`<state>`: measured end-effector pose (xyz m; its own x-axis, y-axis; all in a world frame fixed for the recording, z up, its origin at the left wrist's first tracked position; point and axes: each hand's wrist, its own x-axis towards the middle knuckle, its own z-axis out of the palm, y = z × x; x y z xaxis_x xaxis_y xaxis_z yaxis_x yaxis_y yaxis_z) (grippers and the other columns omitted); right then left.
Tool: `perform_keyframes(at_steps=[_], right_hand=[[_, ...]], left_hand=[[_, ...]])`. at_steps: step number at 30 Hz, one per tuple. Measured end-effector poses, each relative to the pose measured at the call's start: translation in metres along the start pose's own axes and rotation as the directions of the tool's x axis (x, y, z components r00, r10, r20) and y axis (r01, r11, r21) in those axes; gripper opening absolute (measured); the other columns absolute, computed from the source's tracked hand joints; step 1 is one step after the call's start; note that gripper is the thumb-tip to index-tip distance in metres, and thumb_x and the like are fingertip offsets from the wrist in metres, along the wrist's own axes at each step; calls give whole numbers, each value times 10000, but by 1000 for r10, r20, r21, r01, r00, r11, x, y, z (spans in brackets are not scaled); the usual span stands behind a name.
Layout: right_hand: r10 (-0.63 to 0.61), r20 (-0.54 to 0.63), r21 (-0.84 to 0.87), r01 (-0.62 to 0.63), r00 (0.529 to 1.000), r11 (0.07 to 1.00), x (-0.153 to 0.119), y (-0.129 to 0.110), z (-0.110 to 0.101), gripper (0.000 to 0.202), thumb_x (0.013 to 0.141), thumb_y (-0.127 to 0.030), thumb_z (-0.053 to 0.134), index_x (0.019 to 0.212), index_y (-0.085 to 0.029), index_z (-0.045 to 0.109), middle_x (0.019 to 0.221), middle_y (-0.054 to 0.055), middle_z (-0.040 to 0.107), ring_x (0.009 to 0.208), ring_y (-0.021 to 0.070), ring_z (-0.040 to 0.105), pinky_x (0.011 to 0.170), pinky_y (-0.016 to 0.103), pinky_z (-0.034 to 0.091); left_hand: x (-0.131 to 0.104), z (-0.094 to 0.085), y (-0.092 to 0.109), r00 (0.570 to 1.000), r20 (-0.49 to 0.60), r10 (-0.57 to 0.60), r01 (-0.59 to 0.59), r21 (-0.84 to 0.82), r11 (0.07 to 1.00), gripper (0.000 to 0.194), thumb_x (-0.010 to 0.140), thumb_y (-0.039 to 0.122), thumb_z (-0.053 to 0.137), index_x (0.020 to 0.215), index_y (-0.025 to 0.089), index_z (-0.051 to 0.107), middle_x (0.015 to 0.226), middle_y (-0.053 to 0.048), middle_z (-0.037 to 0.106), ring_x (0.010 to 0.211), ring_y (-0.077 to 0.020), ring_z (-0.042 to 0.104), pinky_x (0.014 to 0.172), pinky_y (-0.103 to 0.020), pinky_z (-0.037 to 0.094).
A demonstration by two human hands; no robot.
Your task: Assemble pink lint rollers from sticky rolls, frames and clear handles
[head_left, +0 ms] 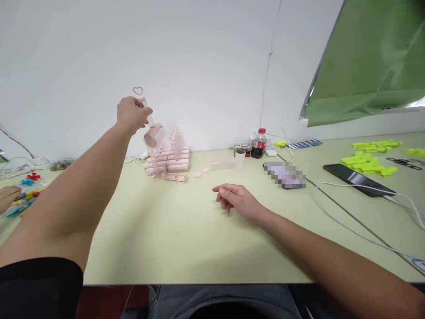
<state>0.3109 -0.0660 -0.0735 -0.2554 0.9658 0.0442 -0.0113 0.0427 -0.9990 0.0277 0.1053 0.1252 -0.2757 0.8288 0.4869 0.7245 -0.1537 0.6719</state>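
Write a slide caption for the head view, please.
Left hand holds a heart-topped tube near stacked pink rolls; right hand empty.

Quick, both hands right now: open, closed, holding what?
Left hand: closed on a slim heart-topped tube.
Right hand: partly open, loosely curled, nothing visible in it.

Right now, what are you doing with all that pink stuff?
A person's left hand holds up a slim tube with a heart-shaped loop on top, above the pile of pink rolls near the wall. The right hand is loosely curled over the table, with nothing seen in it. At the far left, another person's hand is by some colourful pieces.
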Motion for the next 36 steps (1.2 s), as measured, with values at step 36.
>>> perform_keyframes(at_steps=[36], right_hand=[[207, 56, -35, -205, 977, 978, -10, 14, -4, 299, 829, -404, 654, 1042, -198, 681, 800, 20, 605, 650, 132, 555, 613, 294, 468]], left_hand=[[41, 64, -30, 979, 10, 202, -189, 394, 900, 446, 903, 522, 523, 1072, 111, 564, 1079, -105, 639, 1100, -240, 495, 939, -391, 340]])
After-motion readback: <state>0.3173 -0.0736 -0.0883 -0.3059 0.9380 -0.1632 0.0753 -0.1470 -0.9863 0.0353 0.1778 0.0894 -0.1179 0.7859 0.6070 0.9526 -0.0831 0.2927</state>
